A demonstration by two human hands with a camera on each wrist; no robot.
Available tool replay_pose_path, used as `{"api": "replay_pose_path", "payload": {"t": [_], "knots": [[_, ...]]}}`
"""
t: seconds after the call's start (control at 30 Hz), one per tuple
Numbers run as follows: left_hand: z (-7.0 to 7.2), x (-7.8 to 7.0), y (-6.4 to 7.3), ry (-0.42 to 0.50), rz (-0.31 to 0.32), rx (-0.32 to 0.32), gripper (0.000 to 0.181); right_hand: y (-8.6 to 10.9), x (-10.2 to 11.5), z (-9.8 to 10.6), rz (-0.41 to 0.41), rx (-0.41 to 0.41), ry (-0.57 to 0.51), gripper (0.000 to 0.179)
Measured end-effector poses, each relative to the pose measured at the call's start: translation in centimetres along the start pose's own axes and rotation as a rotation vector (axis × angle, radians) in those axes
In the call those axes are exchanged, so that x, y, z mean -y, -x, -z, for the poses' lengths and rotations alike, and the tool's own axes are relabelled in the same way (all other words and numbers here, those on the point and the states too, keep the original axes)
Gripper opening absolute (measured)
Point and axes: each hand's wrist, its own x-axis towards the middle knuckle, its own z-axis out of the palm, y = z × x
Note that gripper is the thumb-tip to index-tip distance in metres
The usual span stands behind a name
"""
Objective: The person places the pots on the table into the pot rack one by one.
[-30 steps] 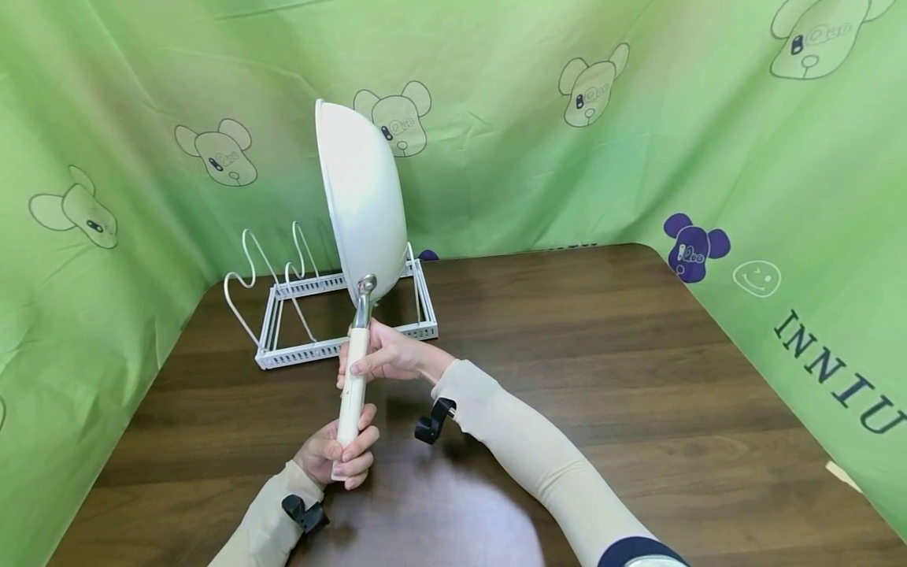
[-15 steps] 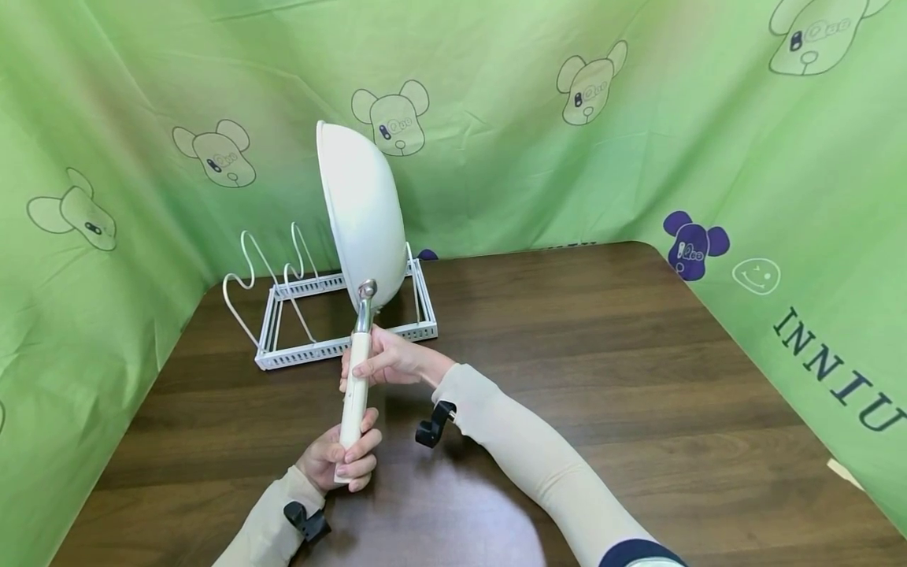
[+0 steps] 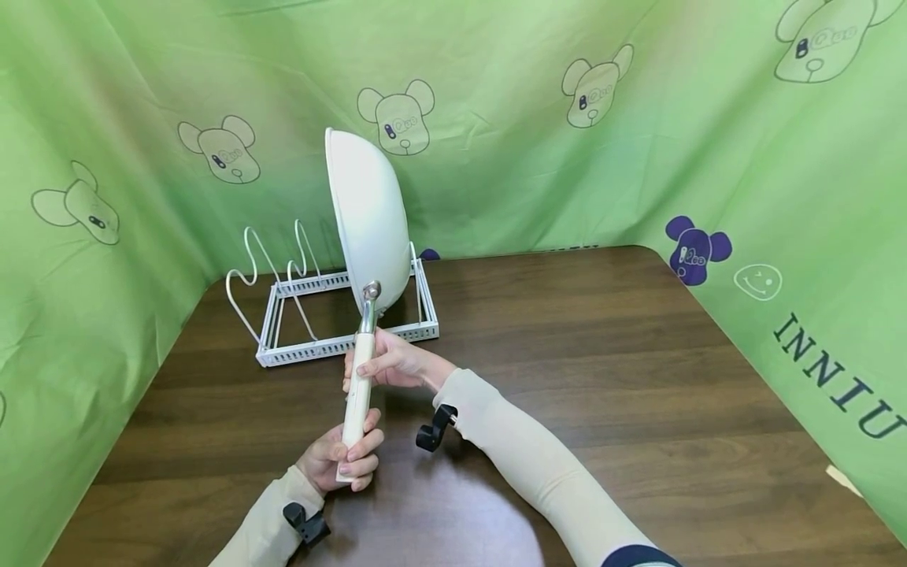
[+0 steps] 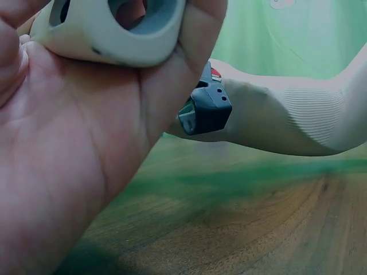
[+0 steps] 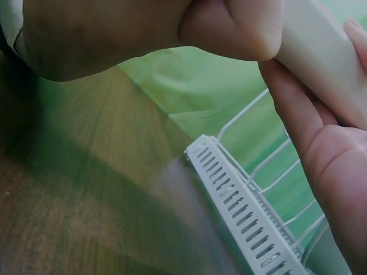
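Observation:
A white wok (image 3: 367, 216) stands on its side, its rounded underside turned right and its rim left, overlapping the right part of a white wire rack (image 3: 298, 351) in the head view. A metal neck joins it to a cream handle (image 3: 359, 386) that points toward me. My left hand (image 3: 340, 453) grips the handle near its end, where the left wrist view shows a hollow tip (image 4: 123, 34). Farther up, close to the neck, my right hand (image 3: 393, 361) holds the handle with the thumb on top and fingers beneath.
Curved wire dividers (image 3: 249, 256) rise from the rack's left half. The brown wooden table (image 3: 602, 378) stretches to the right, with a green patterned curtain (image 3: 496, 173) behind it and along both sides. A black wrist mount (image 3: 434, 429) hangs under the right forearm.
The wok's upper rim has come down and moved slightly right, with its lower side over the rack a little lower. Both hands have kept their hold on the handle and moved only slightly.

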Motion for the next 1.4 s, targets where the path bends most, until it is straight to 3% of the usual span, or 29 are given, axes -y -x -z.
{"api": "replay_pose_path", "payload": {"t": [0.43,0.83,1.4], "knots": [[-0.1,0.1,0.7,-0.082,0.05,-0.054,0.028,0.2,-0.7,0.0,0.04,0.06,-0.084,0.037],[0.4,-0.1,1.7,-0.181,0.138,-0.202,0.027,0.9,-1.3,0.3,0.035,0.036,-0.123,0.046],[0.4,-0.1,1.8,-0.284,0.262,-0.374,0.029,2.3,-2.3,1.0,-0.021,0.018,-0.119,0.053]]}}
